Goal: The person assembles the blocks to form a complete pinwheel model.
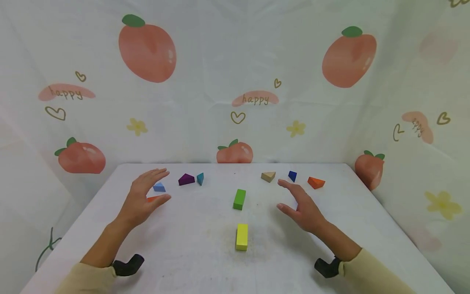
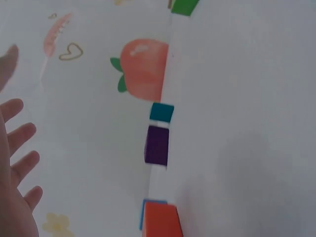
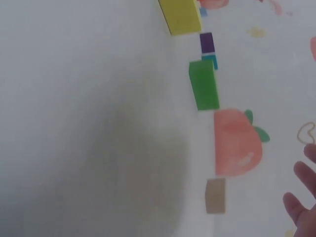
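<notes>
My left hand (image 1: pixel 139 202) hovers over the left of the table, fingers stretched forward and thumb apart, holding nothing. Just behind it are a light blue block (image 1: pixel 159 187) and an orange-red block (image 1: pixel 152 199), partly hidden by the hand. On the right, my right hand (image 1: pixel 306 210) is also raised with thumb and fingers spread and nothing in its grasp. A tan triangular block (image 1: pixel 268 176), a dark blue block (image 1: pixel 292 176) and an orange block (image 1: pixel 316 182) lie beyond it. Between the hands lie a green block (image 1: pixel 239 199) and, nearer, a yellow block (image 1: pixel 242 237).
A purple block (image 1: pixel 186 179) and a teal block (image 1: pixel 200 178) lie side by side at the back left of the white table (image 1: pixel 198 261). A printed curtain (image 1: pixel 205 61) rises behind the table's far edge and along its sides. A green cord (image 1: pixel 49 246) hangs at the left.
</notes>
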The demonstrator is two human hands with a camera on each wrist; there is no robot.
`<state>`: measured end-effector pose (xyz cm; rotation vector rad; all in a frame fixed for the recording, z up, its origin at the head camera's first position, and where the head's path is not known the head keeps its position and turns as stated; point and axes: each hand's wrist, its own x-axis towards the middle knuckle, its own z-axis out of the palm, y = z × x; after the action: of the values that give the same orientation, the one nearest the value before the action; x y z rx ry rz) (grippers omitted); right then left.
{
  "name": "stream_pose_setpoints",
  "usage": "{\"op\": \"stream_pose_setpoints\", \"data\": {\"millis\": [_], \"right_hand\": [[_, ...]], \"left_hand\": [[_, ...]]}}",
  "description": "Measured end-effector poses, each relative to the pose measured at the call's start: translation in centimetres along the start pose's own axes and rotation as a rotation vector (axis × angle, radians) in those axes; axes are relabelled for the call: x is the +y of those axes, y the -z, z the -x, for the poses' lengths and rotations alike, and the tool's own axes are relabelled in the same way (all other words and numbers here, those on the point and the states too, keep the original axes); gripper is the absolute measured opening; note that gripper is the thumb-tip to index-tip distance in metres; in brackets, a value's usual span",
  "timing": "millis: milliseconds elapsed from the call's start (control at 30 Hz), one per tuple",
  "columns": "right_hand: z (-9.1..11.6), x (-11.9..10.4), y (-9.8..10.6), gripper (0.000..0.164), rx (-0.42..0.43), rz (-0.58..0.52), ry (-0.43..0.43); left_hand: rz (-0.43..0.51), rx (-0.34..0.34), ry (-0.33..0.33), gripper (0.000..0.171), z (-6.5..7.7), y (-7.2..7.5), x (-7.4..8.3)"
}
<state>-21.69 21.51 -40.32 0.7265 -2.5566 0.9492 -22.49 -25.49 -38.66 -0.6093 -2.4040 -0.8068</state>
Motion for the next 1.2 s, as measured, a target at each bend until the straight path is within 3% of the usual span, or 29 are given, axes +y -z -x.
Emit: {"op": "stream_pose_setpoints", "data": {"millis": [167,467,900,1200], "right_hand": [[0.0,-1.2,-1.1,0.062,0.034,-0.031,0.021],[0.2,-2.8,-3.0,0.055,0.033,-0.113,0.015],[0.4,-4.6,-4.8,0.059,-0.256,-0.214,-0.175],[0.5,-5.2,-6.3,0.073,-0.421,-0.239,-0.242]], "left_hand": [[0.047,0.010,0.033,0.064,-0.7,-1.3,1.2],[0.169,0.026,-0.006,0.054,-1.5,-4.1,2.3],[0.319,-0.087,0.165,0.047,-2.4,-9.2,3.3],[0.434,-0.279,0.302,0.048,-3.3,-13.1,4.0]]}}
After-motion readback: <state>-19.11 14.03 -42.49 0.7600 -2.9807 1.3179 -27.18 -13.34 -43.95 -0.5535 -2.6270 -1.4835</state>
